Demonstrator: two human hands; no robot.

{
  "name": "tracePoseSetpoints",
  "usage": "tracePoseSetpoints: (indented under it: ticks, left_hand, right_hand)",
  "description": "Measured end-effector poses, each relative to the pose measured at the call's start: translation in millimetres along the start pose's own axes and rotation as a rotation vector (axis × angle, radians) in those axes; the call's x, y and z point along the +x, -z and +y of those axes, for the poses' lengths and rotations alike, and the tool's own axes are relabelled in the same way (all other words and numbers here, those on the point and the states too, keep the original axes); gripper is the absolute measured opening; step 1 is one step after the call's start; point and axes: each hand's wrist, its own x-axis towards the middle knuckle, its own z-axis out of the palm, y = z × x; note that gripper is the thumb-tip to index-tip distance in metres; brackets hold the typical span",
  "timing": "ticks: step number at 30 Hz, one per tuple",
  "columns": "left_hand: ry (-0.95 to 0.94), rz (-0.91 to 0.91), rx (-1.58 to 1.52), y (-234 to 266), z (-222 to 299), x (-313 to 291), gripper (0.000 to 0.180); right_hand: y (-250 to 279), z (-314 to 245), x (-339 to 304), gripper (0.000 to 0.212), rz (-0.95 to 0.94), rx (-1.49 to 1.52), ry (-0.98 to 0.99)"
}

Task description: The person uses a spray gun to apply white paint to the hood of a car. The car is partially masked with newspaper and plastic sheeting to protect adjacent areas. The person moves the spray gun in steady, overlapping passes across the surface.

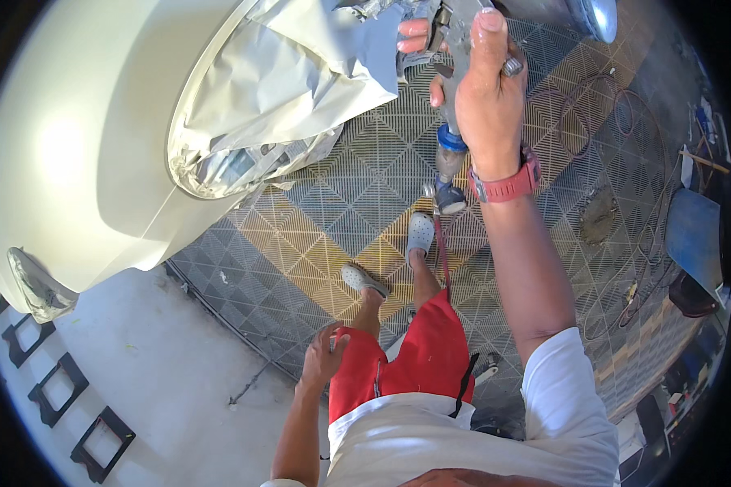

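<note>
Patterned floor [374,154] right of cream car body [122,97]. Head view: masking paper [276,73] on car body's opening, masking apparently done; coating left, cannot tell. Right hand [491,105] grips spray gun [452,138] right of car body; left hand [323,355] empty, loosely curled, lower right.

White glare on the cream bodywork [110,146], black fisheye edges.

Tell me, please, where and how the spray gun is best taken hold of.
I'd grip the spray gun by its handle, from the right, as the right hand does: it looks slim enough to wrap around. The blue collar and red hose lie beyond its lower end, so staying above them seems best.
</note>
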Motion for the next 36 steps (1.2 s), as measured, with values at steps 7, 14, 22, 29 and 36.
tracePoseSetpoints:
  ticks: [7,14,22,29,36]
  left_hand:
    - [0.026,-0.025,-0.008,-0.9,16.7,13.9,0.042]
    - [-0.004,-0.048,0.029,-7.5,8.0,9.8,0.043]
    - [0.018,-0.051,0.019,-14.5,-5.0,3.7,0.042]
    - [0.022,-0.030,-0.002,-14.0,1.4,1.4,0.043]
    - [0.031,-0.029,-0.002,-16.3,0.9,0.9,0.043]
  right_hand:
    - [-7.0,24.0,-4.7,0.051,-0.175,0.103,0.118]
    - [-26.7,-13.7,13.5,0.055,-0.084,0.050,0.087]
    - [-34.3,2.1,8.2,0.053,-0.242,0.066,0.076]
    - [-36.5,1.7,0.1,0.054,-0.350,0.167,-0.016]
    - [-18.7,-23.8,31.3,0.058,-0.209,0.023,0.014]
